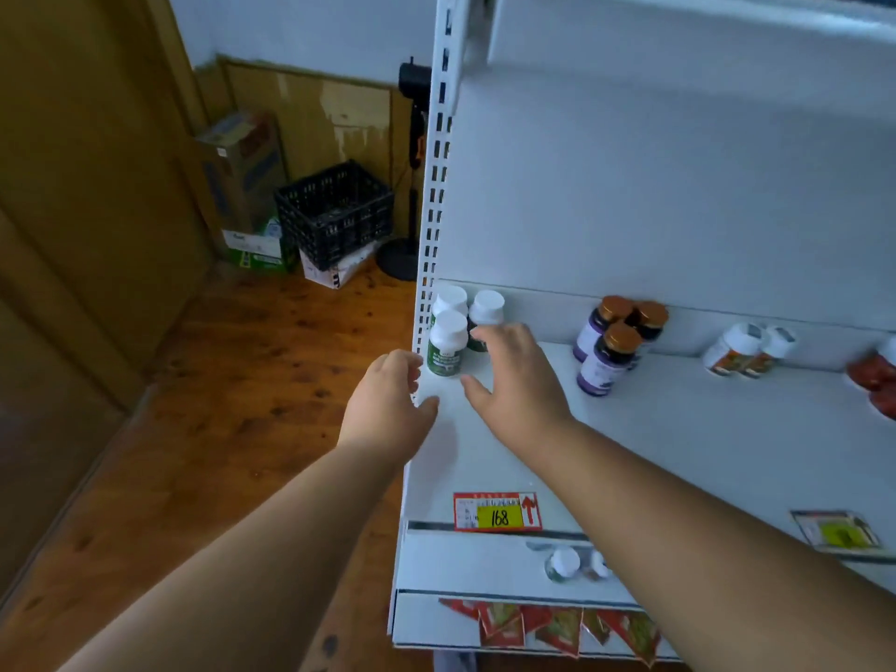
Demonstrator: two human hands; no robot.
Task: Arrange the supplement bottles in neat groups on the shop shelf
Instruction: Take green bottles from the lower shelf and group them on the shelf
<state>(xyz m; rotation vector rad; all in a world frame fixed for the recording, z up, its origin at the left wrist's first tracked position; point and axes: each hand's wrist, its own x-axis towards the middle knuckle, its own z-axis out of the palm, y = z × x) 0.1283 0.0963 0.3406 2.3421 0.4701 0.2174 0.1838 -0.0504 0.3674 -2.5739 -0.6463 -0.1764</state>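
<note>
Three white-capped bottles with green labels (448, 339) stand grouped at the far left corner of the white shelf (679, 429). My left hand (388, 405) hovers at the shelf's left edge, just left of the front green bottle, fingers loosely curled and holding nothing. My right hand (514, 375) is spread open just right of that group, its fingertips close to the bottles. Three purple-labelled bottles with copper caps (613, 344) stand further right. Two white bottles with orange labels (746, 351) come after them. Red bottles (877, 375) sit at the right edge, partly cut off.
A red and yellow price tag marked 168 (497, 511) sits on the shelf's front lip, and another tag (836, 531) is to the right. White-capped bottles (565, 565) and red sachets (552, 623) fill the lower shelves. A black crate (334, 211) and cardboard boxes (242, 186) stand on the wooden floor.
</note>
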